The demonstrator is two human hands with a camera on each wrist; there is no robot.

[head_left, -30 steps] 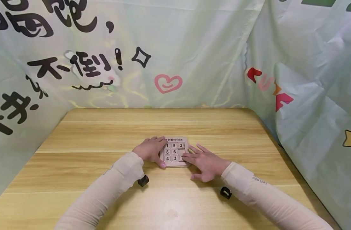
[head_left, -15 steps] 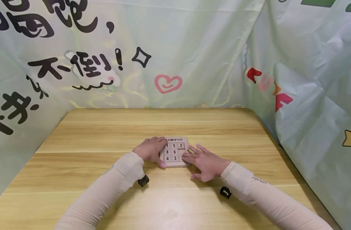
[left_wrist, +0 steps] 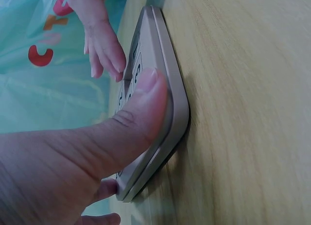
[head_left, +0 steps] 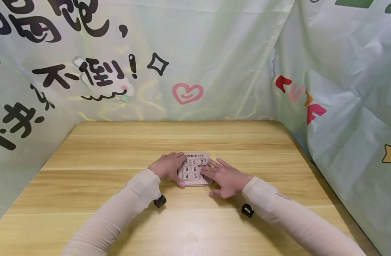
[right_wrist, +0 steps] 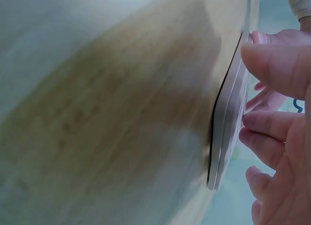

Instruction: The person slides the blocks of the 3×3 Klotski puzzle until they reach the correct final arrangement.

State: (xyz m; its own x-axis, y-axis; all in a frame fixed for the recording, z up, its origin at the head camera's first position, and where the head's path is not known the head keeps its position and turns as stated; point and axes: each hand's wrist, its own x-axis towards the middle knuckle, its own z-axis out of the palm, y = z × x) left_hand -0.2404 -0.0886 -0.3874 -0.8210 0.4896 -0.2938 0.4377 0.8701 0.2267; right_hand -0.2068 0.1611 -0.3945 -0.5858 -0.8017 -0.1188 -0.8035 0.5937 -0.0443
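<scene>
A sliding number puzzle [head_left: 196, 183] lies flat on the table, its tiles reading 1, 5, 2 on top, 8, 6 in the middle and 4, 3, 7 below. My left hand [head_left: 167, 168] holds the board's left side, thumb at the near corner and fingers over the far left corner. In the left wrist view, that thumb [left_wrist: 141, 113] presses on the puzzle's edge. From the right, my right hand [head_left: 226, 179] reaches over the board with extended fingers. Its fingertips cover the right end of the middle row, so the spot beneath them is hidden.
The wooden table [head_left: 118, 145] extends around the puzzle. Behind it hangs a pale printed curtain [head_left: 214, 53], and another sheet [head_left: 352, 142] hangs at the right. Small black devices [head_left: 160, 201] sit at both wrists, below the beige sleeves [head_left: 112, 213].
My right hand has shifted slightly up and left, its fingertips moving off the 7 tile to the middle row. The 7 now shows more fully. The left hand has stayed put.
</scene>
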